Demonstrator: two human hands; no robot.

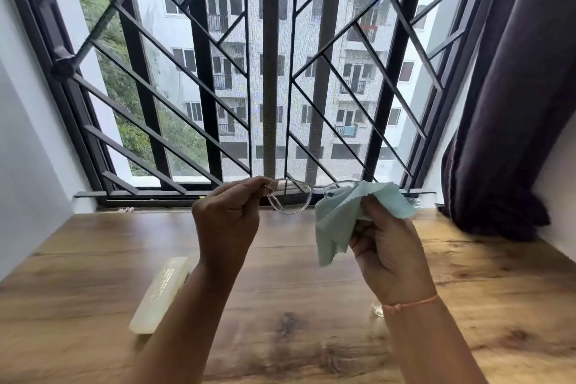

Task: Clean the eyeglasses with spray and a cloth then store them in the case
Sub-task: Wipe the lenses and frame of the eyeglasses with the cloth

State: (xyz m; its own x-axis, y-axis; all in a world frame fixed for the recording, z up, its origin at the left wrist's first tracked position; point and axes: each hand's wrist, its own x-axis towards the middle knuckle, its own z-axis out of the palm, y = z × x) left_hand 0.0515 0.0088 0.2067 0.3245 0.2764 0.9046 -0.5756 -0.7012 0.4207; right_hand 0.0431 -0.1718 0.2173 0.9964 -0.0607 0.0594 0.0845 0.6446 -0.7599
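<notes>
Clear-framed eyeglasses (290,196) are held up above the wooden table, in front of the window. My left hand (227,221) pinches their left end at the hinge. My right hand (386,252) grips a pale green cloth (339,221), which is wrapped over the right lens and hides it. A cream eyeglass case (160,293) lies shut on the table, left of my left forearm. A small clear object (377,309), perhaps the spray bottle, peeks out from behind my right wrist; most of it is hidden.
The wooden table (93,305) runs up to a window with a black metal grille (271,72). A dark curtain (514,103) hangs at the right, its hem resting on the table's back right corner. A white wall bounds the left side.
</notes>
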